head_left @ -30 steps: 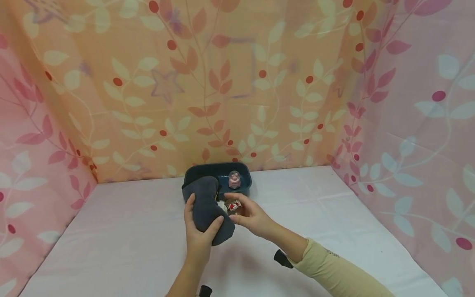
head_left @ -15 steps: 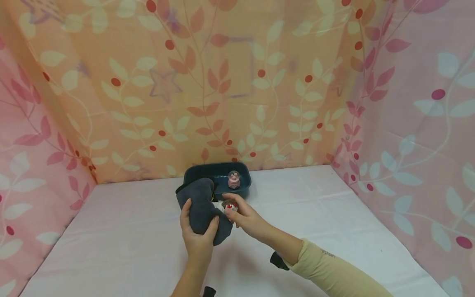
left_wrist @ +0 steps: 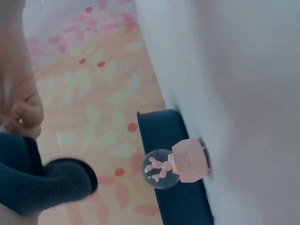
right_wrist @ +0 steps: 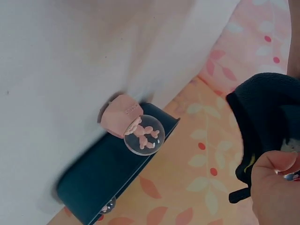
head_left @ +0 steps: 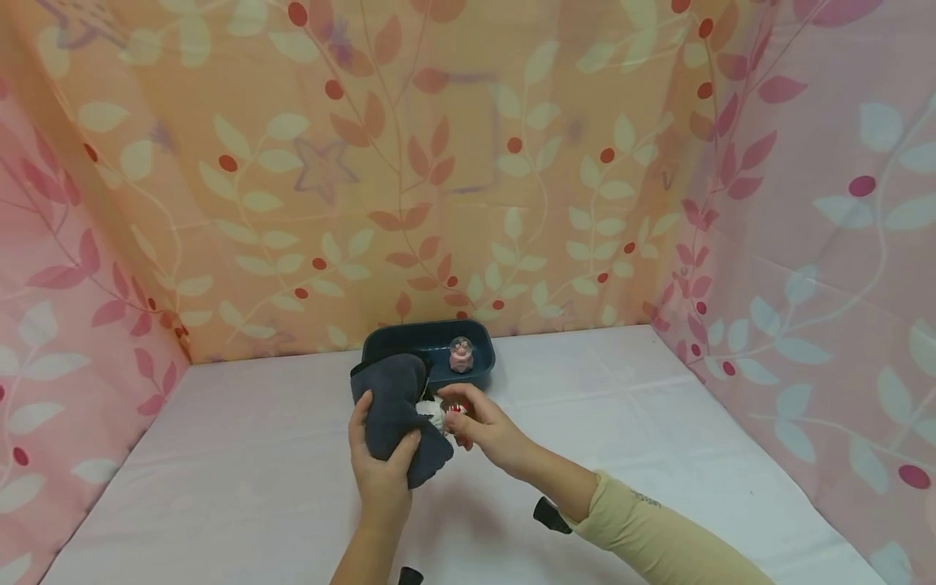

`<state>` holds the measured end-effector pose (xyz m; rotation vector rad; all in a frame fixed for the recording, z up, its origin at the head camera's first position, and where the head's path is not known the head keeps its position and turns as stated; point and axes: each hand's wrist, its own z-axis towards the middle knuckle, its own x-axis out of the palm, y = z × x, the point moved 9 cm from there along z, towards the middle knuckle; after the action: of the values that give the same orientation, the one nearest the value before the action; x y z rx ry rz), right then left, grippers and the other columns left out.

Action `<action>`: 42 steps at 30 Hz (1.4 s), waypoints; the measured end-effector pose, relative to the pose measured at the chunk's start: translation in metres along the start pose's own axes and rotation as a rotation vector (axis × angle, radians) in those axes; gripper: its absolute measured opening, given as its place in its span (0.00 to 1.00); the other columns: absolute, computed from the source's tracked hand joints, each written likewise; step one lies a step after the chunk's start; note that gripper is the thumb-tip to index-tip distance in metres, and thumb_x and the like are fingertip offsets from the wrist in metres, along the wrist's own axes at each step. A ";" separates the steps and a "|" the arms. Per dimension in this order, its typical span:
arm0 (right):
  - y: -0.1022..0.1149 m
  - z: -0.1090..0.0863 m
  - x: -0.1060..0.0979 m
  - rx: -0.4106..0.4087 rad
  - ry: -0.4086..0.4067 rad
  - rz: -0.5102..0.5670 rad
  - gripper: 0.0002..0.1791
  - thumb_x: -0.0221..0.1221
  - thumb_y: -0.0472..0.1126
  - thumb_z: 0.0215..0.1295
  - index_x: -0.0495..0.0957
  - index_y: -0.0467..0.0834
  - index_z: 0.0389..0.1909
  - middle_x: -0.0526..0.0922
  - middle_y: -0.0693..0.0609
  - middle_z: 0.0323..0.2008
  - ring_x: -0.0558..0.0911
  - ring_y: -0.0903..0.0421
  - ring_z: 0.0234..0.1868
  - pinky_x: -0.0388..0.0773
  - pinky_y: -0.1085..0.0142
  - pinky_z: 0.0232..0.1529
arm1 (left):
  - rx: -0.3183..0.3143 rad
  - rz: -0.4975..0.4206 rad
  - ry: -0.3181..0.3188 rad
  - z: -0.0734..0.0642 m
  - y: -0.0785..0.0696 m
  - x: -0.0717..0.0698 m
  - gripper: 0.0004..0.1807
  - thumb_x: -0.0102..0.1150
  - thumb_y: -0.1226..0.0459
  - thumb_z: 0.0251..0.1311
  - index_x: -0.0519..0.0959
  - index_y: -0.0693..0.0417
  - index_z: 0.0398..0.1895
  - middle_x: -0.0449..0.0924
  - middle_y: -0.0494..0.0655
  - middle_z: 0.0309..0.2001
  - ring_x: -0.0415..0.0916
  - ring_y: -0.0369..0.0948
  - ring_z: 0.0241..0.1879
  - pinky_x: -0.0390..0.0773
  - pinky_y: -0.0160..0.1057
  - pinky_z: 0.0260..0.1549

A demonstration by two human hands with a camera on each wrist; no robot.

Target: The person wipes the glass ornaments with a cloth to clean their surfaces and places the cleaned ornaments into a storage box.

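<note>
In the head view my left hand (head_left: 382,483) grips a thick dark blue-grey cloth (head_left: 391,406) with black edging, thumb on its near side. My right hand (head_left: 493,431) pinches the rounded end of a small snow globe (head_left: 431,413), red and white at that end. Its white textured part lies against the cloth, which is folded partly round it. Both are held up in front of the tray. The right wrist view has the cloth (right_wrist: 272,112) beside my right hand (right_wrist: 276,187); fingers hide most of the snow globe there.
A dark blue tray (head_left: 478,375) stands against the patterned back curtain (head_left: 409,203). Inside it sits a pink figure under a clear dome (head_left: 461,355). A pink-based cactus snow globe (right_wrist: 123,115) stands on the white table before the tray, hidden by my hands in the head view.
Both hands have shifted slightly left with the cloth and snow globe. The cloth now bends more at its lower end, and more of the white part shows. The tray has stayed put.
</note>
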<state>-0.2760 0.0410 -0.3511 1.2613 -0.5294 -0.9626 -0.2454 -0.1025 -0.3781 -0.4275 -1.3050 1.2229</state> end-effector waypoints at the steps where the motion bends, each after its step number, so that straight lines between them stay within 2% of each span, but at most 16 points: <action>1: 0.000 0.000 -0.001 -0.001 0.004 0.006 0.25 0.50 0.43 0.73 0.62 0.30 0.62 0.72 0.50 0.35 0.71 0.56 0.30 0.71 0.70 0.31 | -0.025 -0.037 0.001 0.002 0.001 -0.001 0.41 0.52 0.82 0.52 0.61 0.43 0.68 0.58 0.52 0.62 0.72 0.42 0.49 0.80 0.33 0.41; 5: -0.001 -0.002 -0.004 -0.005 0.017 -0.001 0.26 0.51 0.41 0.72 0.60 0.30 0.63 0.71 0.46 0.40 0.71 0.56 0.32 0.72 0.70 0.33 | -0.072 -0.126 0.022 0.005 0.002 -0.002 0.40 0.51 0.82 0.54 0.58 0.44 0.69 0.57 0.53 0.63 0.72 0.43 0.48 0.81 0.34 0.38; 8: 0.000 -0.004 -0.007 0.003 0.017 -0.016 0.27 0.53 0.39 0.71 0.58 0.30 0.65 0.69 0.41 0.49 0.73 0.54 0.38 0.74 0.69 0.39 | -0.076 -0.131 0.064 0.004 -0.001 0.000 0.41 0.52 0.81 0.55 0.56 0.44 0.70 0.57 0.53 0.63 0.72 0.43 0.48 0.80 0.34 0.39; 11: 0.002 -0.005 -0.009 0.004 0.026 -0.030 0.29 0.56 0.37 0.70 0.57 0.30 0.65 0.67 0.35 0.53 0.75 0.53 0.42 0.77 0.69 0.44 | -0.098 -0.114 0.123 0.001 -0.001 0.007 0.43 0.53 0.81 0.54 0.53 0.44 0.71 0.56 0.53 0.63 0.73 0.43 0.48 0.80 0.35 0.41; 14: 0.005 -0.005 -0.008 -0.019 0.042 -0.065 0.29 0.58 0.34 0.68 0.57 0.29 0.64 0.69 0.35 0.52 0.75 0.53 0.43 0.78 0.69 0.44 | -0.140 -0.080 0.186 -0.002 0.003 0.015 0.45 0.55 0.80 0.55 0.50 0.44 0.73 0.55 0.55 0.63 0.73 0.43 0.47 0.81 0.36 0.41; 16: 0.006 -0.004 -0.007 -0.032 0.046 -0.090 0.28 0.58 0.31 0.66 0.59 0.29 0.62 0.71 0.36 0.50 0.75 0.53 0.42 0.78 0.69 0.42 | -0.162 -0.060 0.204 -0.002 0.006 0.019 0.45 0.55 0.79 0.55 0.49 0.43 0.73 0.55 0.55 0.63 0.73 0.43 0.47 0.81 0.36 0.41; 18: 0.008 -0.003 -0.007 -0.041 0.045 -0.108 0.26 0.59 0.30 0.65 0.61 0.29 0.61 0.71 0.37 0.49 0.75 0.53 0.40 0.78 0.70 0.39 | -0.161 -0.060 0.194 -0.001 0.007 0.020 0.44 0.54 0.79 0.55 0.50 0.44 0.73 0.56 0.55 0.62 0.72 0.44 0.47 0.80 0.36 0.40; 21: 0.010 -0.002 -0.006 -0.042 0.052 -0.126 0.26 0.59 0.33 0.67 0.62 0.31 0.62 0.71 0.39 0.48 0.73 0.52 0.40 0.77 0.69 0.38 | -0.133 -0.078 0.147 0.001 0.006 0.018 0.43 0.52 0.80 0.54 0.54 0.46 0.72 0.56 0.54 0.62 0.71 0.43 0.46 0.80 0.35 0.38; 24: 0.012 -0.001 -0.007 -0.017 0.041 -0.161 0.27 0.55 0.42 0.72 0.60 0.33 0.64 0.71 0.42 0.45 0.73 0.52 0.39 0.76 0.67 0.37 | -0.086 -0.084 0.091 0.002 0.004 0.015 0.42 0.52 0.81 0.53 0.57 0.46 0.70 0.58 0.53 0.61 0.72 0.43 0.46 0.80 0.34 0.38; 27: 0.012 0.000 -0.011 0.036 0.004 -0.208 0.30 0.52 0.50 0.73 0.60 0.33 0.65 0.73 0.45 0.38 0.74 0.55 0.33 0.74 0.66 0.33 | -0.057 -0.042 0.056 0.002 0.002 0.013 0.41 0.54 0.81 0.52 0.59 0.45 0.69 0.59 0.53 0.61 0.73 0.42 0.47 0.80 0.33 0.39; 30: 0.009 0.000 -0.014 0.097 -0.025 -0.233 0.29 0.52 0.53 0.72 0.65 0.33 0.61 0.74 0.46 0.31 0.73 0.57 0.25 0.71 0.67 0.26 | -0.049 0.024 0.057 0.000 0.002 0.013 0.41 0.55 0.81 0.51 0.60 0.44 0.69 0.59 0.53 0.61 0.72 0.42 0.49 0.79 0.32 0.41; 33: 0.006 0.001 -0.014 0.142 -0.026 -0.208 0.25 0.54 0.51 0.72 0.69 0.34 0.57 0.74 0.45 0.28 0.72 0.57 0.22 0.70 0.68 0.23 | -0.048 0.058 0.072 -0.001 0.001 0.014 0.41 0.55 0.81 0.52 0.60 0.44 0.69 0.59 0.54 0.62 0.70 0.43 0.50 0.78 0.32 0.43; 38: 0.006 0.002 -0.012 0.145 -0.017 -0.149 0.21 0.55 0.47 0.72 0.70 0.33 0.52 0.75 0.44 0.31 0.73 0.56 0.23 0.72 0.70 0.24 | -0.044 0.073 0.076 0.000 0.002 0.013 0.41 0.55 0.81 0.52 0.61 0.44 0.69 0.57 0.54 0.63 0.70 0.44 0.50 0.78 0.32 0.42; 42: 0.004 0.003 -0.013 0.143 -0.012 -0.098 0.21 0.55 0.46 0.71 0.70 0.32 0.54 0.76 0.35 0.36 0.73 0.56 0.25 0.73 0.70 0.26 | -0.051 0.053 0.069 0.003 0.004 0.009 0.41 0.55 0.81 0.51 0.62 0.43 0.69 0.57 0.53 0.63 0.71 0.43 0.49 0.79 0.32 0.41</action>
<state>-0.2839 0.0498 -0.3442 1.4207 -0.5577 -1.0295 -0.2514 -0.0938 -0.3762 -0.5393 -1.2753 1.2106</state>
